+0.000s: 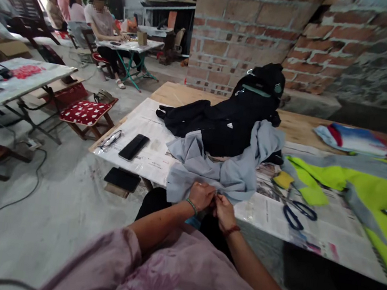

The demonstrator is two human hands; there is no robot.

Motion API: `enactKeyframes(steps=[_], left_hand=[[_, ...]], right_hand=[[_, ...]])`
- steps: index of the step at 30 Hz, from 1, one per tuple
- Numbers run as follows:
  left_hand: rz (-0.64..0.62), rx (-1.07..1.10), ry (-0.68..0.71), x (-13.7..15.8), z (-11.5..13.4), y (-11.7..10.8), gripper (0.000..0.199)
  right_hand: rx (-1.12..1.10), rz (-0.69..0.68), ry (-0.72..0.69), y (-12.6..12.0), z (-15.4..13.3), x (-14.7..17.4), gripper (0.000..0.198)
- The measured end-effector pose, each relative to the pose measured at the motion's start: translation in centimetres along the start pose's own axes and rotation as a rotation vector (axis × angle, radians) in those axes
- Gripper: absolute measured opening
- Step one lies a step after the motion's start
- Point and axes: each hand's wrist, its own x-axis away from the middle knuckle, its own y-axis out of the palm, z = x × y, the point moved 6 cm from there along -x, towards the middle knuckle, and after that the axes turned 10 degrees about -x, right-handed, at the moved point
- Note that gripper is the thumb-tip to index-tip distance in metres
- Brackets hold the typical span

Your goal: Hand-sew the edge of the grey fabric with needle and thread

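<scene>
A grey cloth garment (217, 170) lies crumpled over the near table edge. My left hand (201, 195) is closed on its lower edge, knuckles up. Right beside it, my right hand (223, 211) pinches the same edge, and the fingertips of both hands nearly meet. Whether a small tool or button sits between the fingers is too small to make out. Behind the grey cloth a black jacket (214, 124) with a white logo is spread, partly under it.
Scissors (293, 216) with dark blue handles lie to the right, near a yellow-green and grey garment (369, 198). A phone (134, 147) and glasses (111, 140) rest at left. A black backpack (261, 87) stands behind. Further off, a person (102, 26) sits at another table.
</scene>
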Motion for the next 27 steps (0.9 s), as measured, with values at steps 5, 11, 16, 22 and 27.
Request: enactKeyframes(steps=[5,11,16,22,27], left_hand=[[0.056,0.227,0.004,-0.4,-0.9,0.2,0.015],[0.080,0.338,-0.026,-1.2,-1.8,0.6,0.014],[0.037,0.313,0.059,-1.1,-1.5,0.4,0.013],[-0.005,0.290,0.121,-0.9,-1.4,0.5,0.013],[0.019,0.313,0.054,-1.1,-1.9,0.6,0.012]], right_hand=[[0.087,-0.014,-0.015,0.2,0.0,-0.5,0.037],[0.317,0.055,-0.199,0.1,-0.4,-1.7,0.019],[0.409,0.123,-0.277,-0.2,-0.4,-1.8,0.018],[0.336,0.106,-0.172,-0.1,0.0,-1.7,0.018],[0.192,0.052,-0.041,0.1,0.2,-1.1,0.015]])
